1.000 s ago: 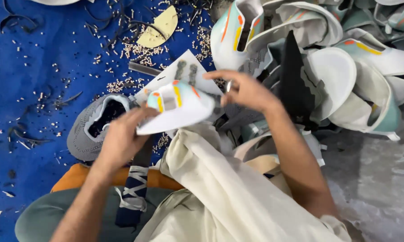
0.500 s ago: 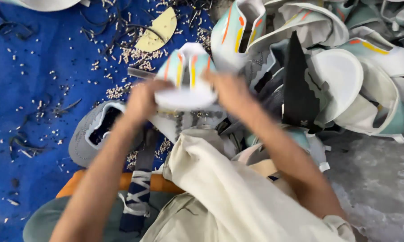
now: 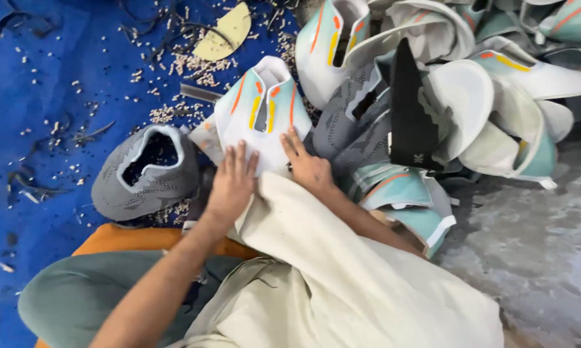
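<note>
A white and pale teal shoe upper (image 3: pixel 259 116) with orange and yellow stripes lies flat in front of me, its opening pointing away. My left hand (image 3: pixel 231 182) rests palm down on its near edge with fingers spread. My right hand (image 3: pixel 306 166) presses the same near edge from the right, fingers together. Both hands lie on the upper rather than gripping it. A cream cloth (image 3: pixel 342 277) covers my lap below the hands.
A grey knit shoe upper (image 3: pixel 145 173) sits to the left on the blue mat (image 3: pixel 39 96), which is littered with small scraps. A heap of similar uppers (image 3: pixel 458 84) fills the right, with a black piece (image 3: pixel 409 109) standing in it. A yellow scrap (image 3: pixel 223 32) lies at the top.
The striped upper was held up in both hands and turned; it now lies flat on the pile, with both hands pressing its near edge.
</note>
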